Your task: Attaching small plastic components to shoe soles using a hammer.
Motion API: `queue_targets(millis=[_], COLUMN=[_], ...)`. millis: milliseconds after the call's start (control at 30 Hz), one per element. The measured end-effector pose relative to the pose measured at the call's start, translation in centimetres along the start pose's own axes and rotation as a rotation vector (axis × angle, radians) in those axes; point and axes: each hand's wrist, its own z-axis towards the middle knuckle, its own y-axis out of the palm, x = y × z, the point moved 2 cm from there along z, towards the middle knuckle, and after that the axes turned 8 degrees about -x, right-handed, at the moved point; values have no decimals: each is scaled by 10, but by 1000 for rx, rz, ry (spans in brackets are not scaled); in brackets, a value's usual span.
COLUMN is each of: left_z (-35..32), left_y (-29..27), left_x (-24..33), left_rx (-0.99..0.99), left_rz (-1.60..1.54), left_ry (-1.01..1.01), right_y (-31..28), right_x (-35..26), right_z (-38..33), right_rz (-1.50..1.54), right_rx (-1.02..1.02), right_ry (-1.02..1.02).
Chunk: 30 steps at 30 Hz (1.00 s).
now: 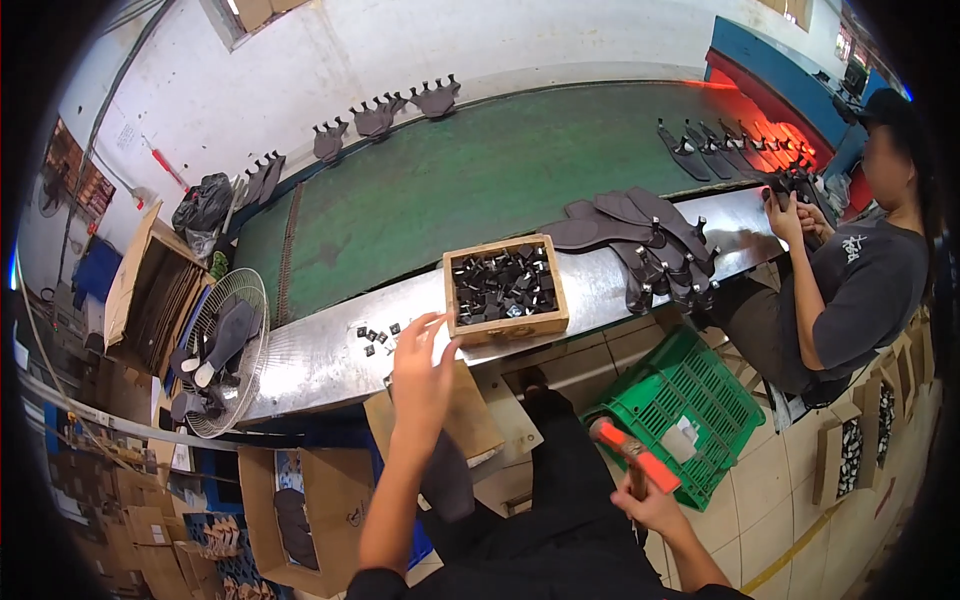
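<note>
My left hand [421, 372] is raised beside the near left corner of a wooden box [512, 330], its fingers apart and nothing visible in them. The box is filled with small black square pieces [503, 283]. Several loose ones [377, 338] lie on the metal ledge left of that hand. Below the wrist is a wooden block [478, 408], partly covered by my forearm, and a dark shoe sole [447, 482] hangs at its near edge. At the lower right my right hand [655, 508] grips the handle of a hammer with an orange-red head [635, 455].
Dark soles [640, 230] with heel pieces are heaped on the metal ledge [310, 370]. Beyond runs a green conveyor belt [430, 185] carrying more soles. A green crate [700, 400] stands right of my legs. A co-worker [850, 250] sits far right. A wire basket [228, 350] stands left.
</note>
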Motion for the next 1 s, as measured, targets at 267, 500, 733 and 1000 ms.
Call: queue_targets(millis=[267,500,733,1000], left_z=[117,80,-28,-78], left_y=[97,43,-38,-61], left_x=[-8,15,49,-41], left_rx=[-244,-155,-186,251], left_rz=[259,-221,-59,-265], left_ry=[512,261,426,9], right_y=[11,5,72,146], right_x=[-18,-72,-137,-148], right_z=[69,126,165,195], right_rz=[112,223,226,89], right_rx=[92,86,-231,-319], right_ry=[-50,-151,-355,-393])
